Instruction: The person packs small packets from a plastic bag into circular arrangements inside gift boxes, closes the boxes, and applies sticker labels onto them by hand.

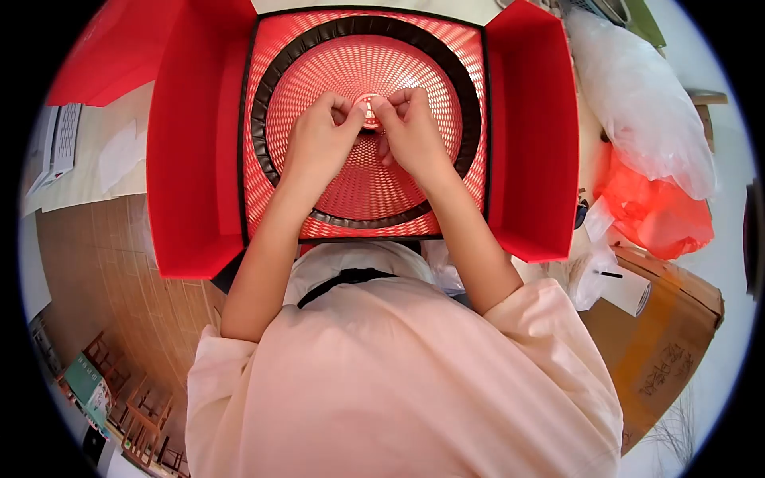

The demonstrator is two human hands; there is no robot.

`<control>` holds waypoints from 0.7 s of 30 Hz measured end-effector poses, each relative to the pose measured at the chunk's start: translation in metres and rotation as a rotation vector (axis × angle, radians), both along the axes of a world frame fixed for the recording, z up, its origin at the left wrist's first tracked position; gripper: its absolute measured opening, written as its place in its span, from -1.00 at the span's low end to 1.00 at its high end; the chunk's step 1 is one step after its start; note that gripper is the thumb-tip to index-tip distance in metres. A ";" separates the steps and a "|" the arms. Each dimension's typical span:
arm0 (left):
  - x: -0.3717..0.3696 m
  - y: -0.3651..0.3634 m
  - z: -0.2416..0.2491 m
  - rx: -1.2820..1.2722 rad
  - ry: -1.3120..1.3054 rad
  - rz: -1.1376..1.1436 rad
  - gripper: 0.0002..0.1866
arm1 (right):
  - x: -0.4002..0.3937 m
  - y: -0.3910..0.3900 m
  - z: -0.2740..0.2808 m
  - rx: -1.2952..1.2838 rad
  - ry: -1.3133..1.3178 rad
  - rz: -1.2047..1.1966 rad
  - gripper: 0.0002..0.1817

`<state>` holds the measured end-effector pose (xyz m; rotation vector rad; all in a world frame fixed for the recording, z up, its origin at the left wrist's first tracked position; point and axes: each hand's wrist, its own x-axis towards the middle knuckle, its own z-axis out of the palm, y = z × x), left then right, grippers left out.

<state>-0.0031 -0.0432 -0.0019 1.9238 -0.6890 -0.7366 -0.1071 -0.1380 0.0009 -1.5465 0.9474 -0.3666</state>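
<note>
A small round red-and-silver emblem (370, 119) shows between my two hands, over the middle of a red lattice-patterned panel (362, 68). My left hand (323, 134) is closed, thumb and forefinger pinched at the emblem's left edge. On its right edge, the thumb and forefinger of my right hand (414, 134) are also pinched, with the other fingers curled. A black gathered ring (263, 111) runs around the panel's round middle, inside a black-edged square frame. Tall red side flaps (191, 151) stand open at left and right of this box. My fingers partly cover the emblem.
White plastic bags (637, 95) and a red plastic bag (661, 207) lie at the right. Below them stands a cardboard carton (661, 342) with a paper roll (625, 291) on it. White paper (123, 155) lies on the table at left. Wooden chairs (147, 410) stand lower left.
</note>
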 end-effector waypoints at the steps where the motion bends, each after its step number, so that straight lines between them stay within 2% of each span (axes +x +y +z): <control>1: -0.001 0.001 0.002 -0.015 -0.010 0.001 -0.70 | -0.001 -0.001 0.003 -0.015 -0.010 0.001 -0.66; 3: -0.001 0.003 0.008 -0.014 0.014 0.058 -0.71 | 0.000 -0.004 0.010 0.174 -0.123 -0.126 -0.60; 6: -0.007 0.019 0.009 -0.065 -0.123 0.098 -0.72 | -0.003 0.000 0.014 0.067 -0.065 0.007 -0.57; 8: -0.021 0.036 0.032 -0.064 -0.122 0.114 -0.73 | -0.003 0.004 0.012 0.036 -0.026 0.055 -0.56; 10: -0.033 0.055 0.047 -0.107 -0.112 0.065 -0.75 | -0.003 0.004 0.010 0.040 -0.016 0.091 -0.53; 11: -0.039 0.065 0.047 -0.176 -0.099 0.064 -0.79 | -0.005 0.001 0.012 0.163 -0.006 0.105 -0.54; 16: -0.072 0.127 0.042 -0.339 -0.104 0.106 -0.84 | -0.001 0.002 0.022 0.170 0.080 0.096 -0.61; 18: -0.083 0.158 0.030 -0.362 -0.101 0.204 -0.84 | -0.007 -0.006 0.013 -0.023 0.003 -0.032 -0.65; 20: -0.094 0.193 0.015 -0.354 -0.096 0.331 -0.84 | -0.008 -0.026 -0.005 -0.604 -0.162 -0.219 -0.74; 21: -0.100 0.209 0.008 -0.342 -0.080 0.418 -0.85 | -0.009 -0.016 0.010 -0.606 -0.296 -0.207 -0.79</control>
